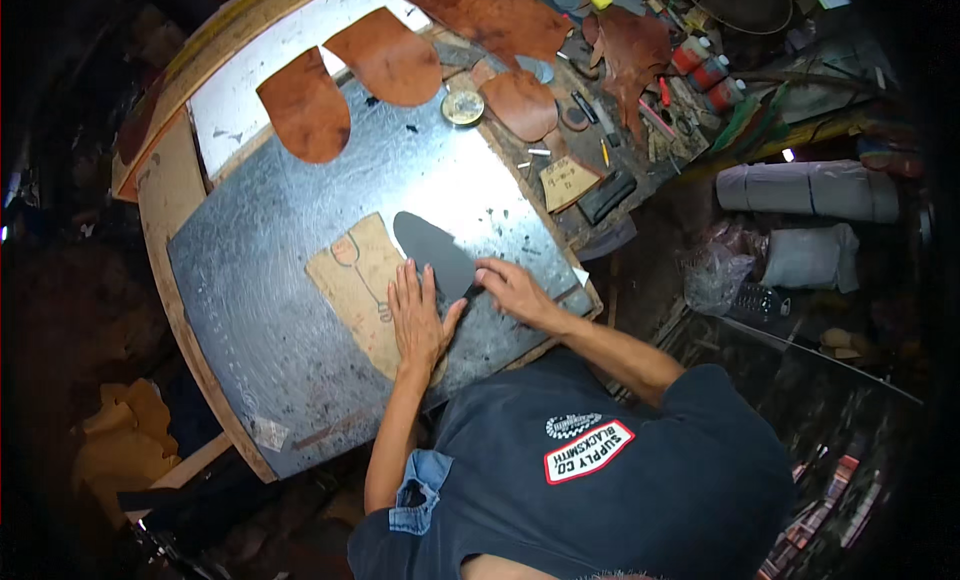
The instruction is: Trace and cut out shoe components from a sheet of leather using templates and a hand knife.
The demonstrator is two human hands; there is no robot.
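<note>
My left hand (418, 315) lies flat, fingers spread, on a tan cardboard pattern piece (357, 277) with a pencil drawing on it. A dark grey tongue-shaped pattern piece (432, 246) rests on top of it. My right hand (512, 291) presses on the lower end of the grey piece and seems to pinch a small dark tool against its edge; the tool is mostly hidden. Both lie on a scratched grey metal sheet (280, 280) that covers the workbench.
Brown leather cut-outs (305, 108) (390, 55) (520, 102) lie at the far side of the sheet, beside a round tin (463, 107). Larger leather scraps (630, 45), red bottles (700, 68), a black block (606, 196) and small tools crowd the far right. Grey rolls (805, 190) lie at right.
</note>
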